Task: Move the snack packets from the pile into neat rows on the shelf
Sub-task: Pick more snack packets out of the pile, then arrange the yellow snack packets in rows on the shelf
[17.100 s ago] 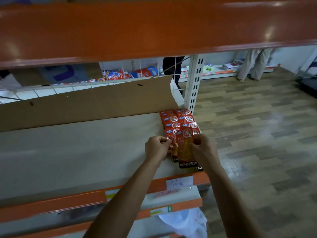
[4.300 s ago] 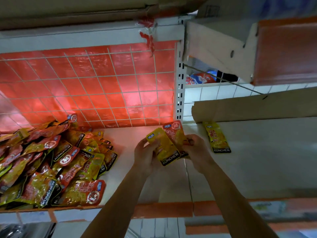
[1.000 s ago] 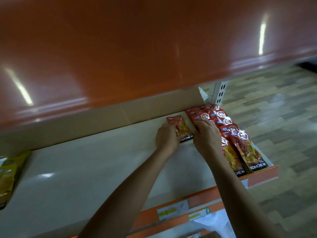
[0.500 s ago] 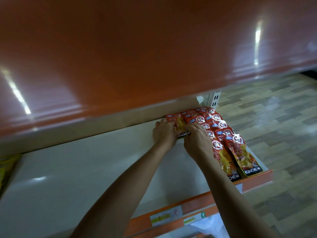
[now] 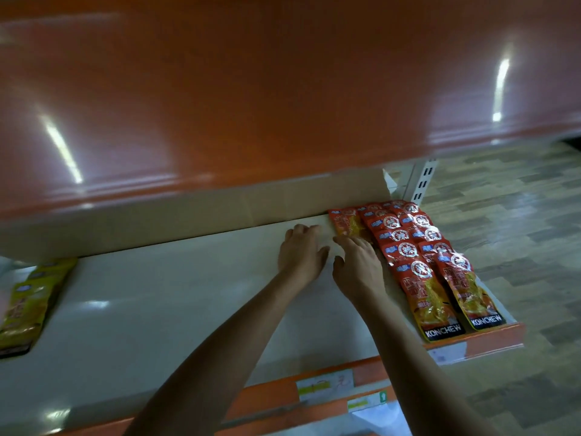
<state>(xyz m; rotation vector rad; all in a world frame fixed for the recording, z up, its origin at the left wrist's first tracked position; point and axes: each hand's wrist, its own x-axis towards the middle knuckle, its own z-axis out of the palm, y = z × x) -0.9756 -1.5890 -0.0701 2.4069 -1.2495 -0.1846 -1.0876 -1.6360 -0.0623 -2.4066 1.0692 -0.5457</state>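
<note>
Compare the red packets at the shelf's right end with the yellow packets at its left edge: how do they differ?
The red packets have red wrappers, the yellow packets yellow ones. The red packets fill overlapping rows running front to back; the yellow packets are a few in one short line. KONCHEW reads clearly on the red packets; the yellow packets are too blurred to read. Both lie flat on the shelf.

I lose 9 through 12 to 3 to the orange upper shelf (image 5: 283,89); it hides whatever is behind it. Yellow packets (image 5: 28,303) at 9 are blurred and cut by the frame edge. The right hand (image 5: 358,265) covers the lower end of the lone red packet (image 5: 347,223). Price labels (image 5: 323,385) at 6: unreadable.
</note>
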